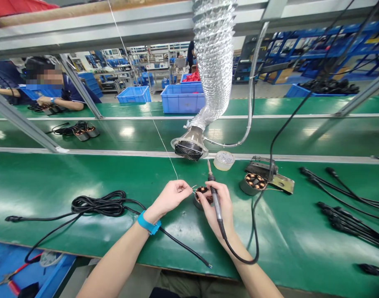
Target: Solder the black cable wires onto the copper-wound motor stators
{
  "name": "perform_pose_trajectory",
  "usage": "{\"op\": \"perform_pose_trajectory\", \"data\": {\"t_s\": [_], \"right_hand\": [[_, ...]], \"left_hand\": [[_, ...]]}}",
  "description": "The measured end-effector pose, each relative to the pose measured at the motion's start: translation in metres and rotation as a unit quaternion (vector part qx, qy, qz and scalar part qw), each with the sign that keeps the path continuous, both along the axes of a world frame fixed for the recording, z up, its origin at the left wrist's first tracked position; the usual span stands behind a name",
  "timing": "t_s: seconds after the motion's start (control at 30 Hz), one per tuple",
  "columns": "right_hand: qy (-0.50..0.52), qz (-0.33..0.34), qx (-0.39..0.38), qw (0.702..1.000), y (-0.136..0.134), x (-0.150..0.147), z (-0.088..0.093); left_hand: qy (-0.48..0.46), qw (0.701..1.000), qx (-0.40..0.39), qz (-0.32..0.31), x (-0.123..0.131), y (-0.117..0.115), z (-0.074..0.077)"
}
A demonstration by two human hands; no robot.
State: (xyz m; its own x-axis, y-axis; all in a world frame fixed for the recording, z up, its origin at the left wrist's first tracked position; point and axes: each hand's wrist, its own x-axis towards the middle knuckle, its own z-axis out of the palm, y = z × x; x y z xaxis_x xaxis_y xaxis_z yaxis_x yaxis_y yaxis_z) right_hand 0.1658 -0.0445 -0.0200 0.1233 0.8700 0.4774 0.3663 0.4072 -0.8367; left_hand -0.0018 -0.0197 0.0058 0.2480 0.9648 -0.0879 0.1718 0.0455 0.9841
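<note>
My left hand (pixel 173 194), with a blue band (pixel 149 223) at the wrist, is closed in a pinch on a thin wire. A thin pale strand (pixel 161 138) runs down from above to this hand, and fine ends poke out past the fingertips. My right hand (pixel 223 203) is wrapped round a soldering iron (pixel 216 198), its tip pointing up and away. The fingers of that hand also touch a small round motor stator (pixel 198 203) with copper windings, which they partly cover. Beneath my left forearm passes a black cable (pixel 186 247) with a bare cut end.
A fume extraction hose (pixel 214 62) hangs over the bench, its hood (pixel 189 142) low. Behind my right hand are a tape roll (pixel 224 160), another stator (pixel 253 184) and a metal fixture (pixel 260 164). Coiled cable (pixel 99 203) lies left, black cables (pixel 341 217) right. A co-worker (pixel 68 89) sits opposite.
</note>
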Motion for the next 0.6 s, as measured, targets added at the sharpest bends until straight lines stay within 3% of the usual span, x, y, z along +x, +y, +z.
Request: {"op": "perform_pose_trajectory", "data": {"t_s": [0.23, 0.43, 0.5, 0.6], "right_hand": [[0.009, -0.013, 0.007, 1.0, -0.002, 0.003, 0.006], [0.027, -0.117, 0.083, 0.989, -0.015, 0.017, -0.001], [0.017, -0.114, 0.118, 0.986, -0.019, 0.023, -0.006], [-0.001, -0.056, 0.168, 0.984, -0.022, 0.027, -0.008]], "left_hand": [[0.037, 0.999, 0.007, -0.011, -0.001, -0.002, -0.001], [0.045, 0.999, -0.011, -0.011, -0.001, -0.002, -0.001], [0.051, 0.999, -0.012, -0.009, -0.002, -0.002, -0.002], [0.052, 0.999, -0.011, -0.006, -0.002, -0.002, -0.003]]}}
